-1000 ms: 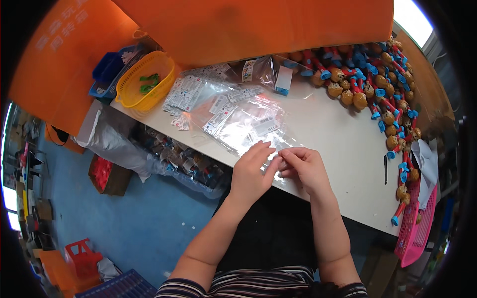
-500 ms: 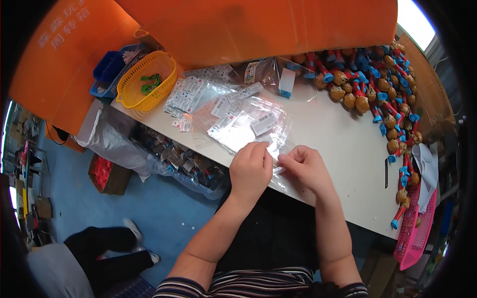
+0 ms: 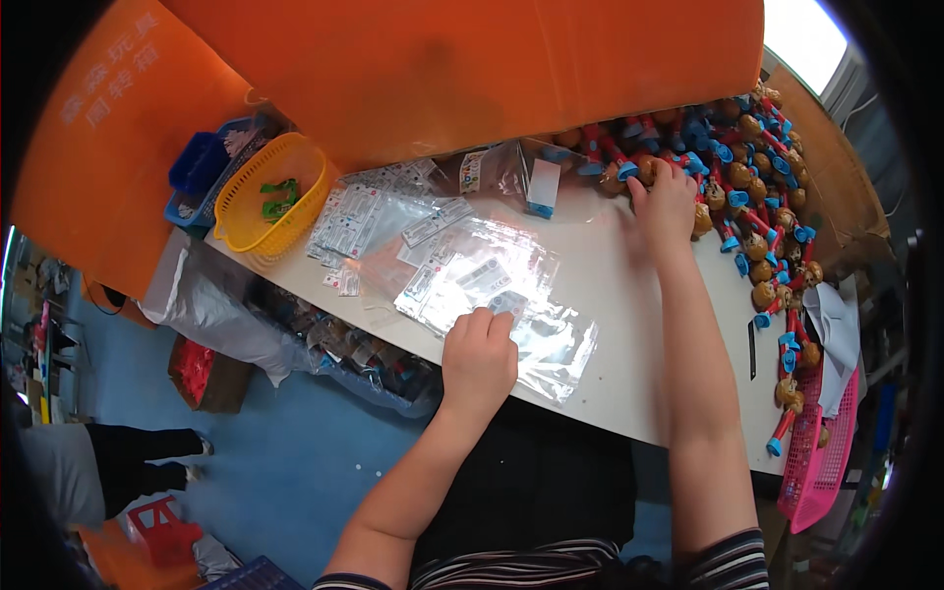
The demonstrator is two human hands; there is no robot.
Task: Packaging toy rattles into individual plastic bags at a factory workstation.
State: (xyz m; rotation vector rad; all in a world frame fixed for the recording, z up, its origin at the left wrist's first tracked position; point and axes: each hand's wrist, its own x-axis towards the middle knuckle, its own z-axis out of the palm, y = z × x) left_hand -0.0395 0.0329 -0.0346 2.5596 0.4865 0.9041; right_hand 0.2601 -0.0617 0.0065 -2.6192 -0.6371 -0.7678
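Observation:
My left hand [image 3: 480, 359] is closed in a pinch on the edge of a clear plastic bag [image 3: 559, 356], which lies flat at the table's near edge. More clear bags and printed paper slips [image 3: 433, 280] lie beneath and beyond it. At the far right, my right hand [image 3: 666, 202] reaches into a heap of small toys [image 3: 757, 192] with brown round ends, red middles and blue parts. Its thumb and fingers close round one toy's brown end [image 3: 645, 169]; the fingers partly hide that toy.
A white and blue box [image 3: 543, 187] stands beyond the bags. A yellow basket [image 3: 258, 231] with green pieces and blue bins [image 3: 200, 162] sit at the left. Orange panels [image 3: 442, 79] rise behind. A pink basket [image 3: 818, 462] hangs by the right edge. A person [image 3: 74, 462] is at lower left.
My right hand has left the bag and moved far and right to the toy heap. My left hand stays at the bag, slightly nearer me. The head view has shifted a little.

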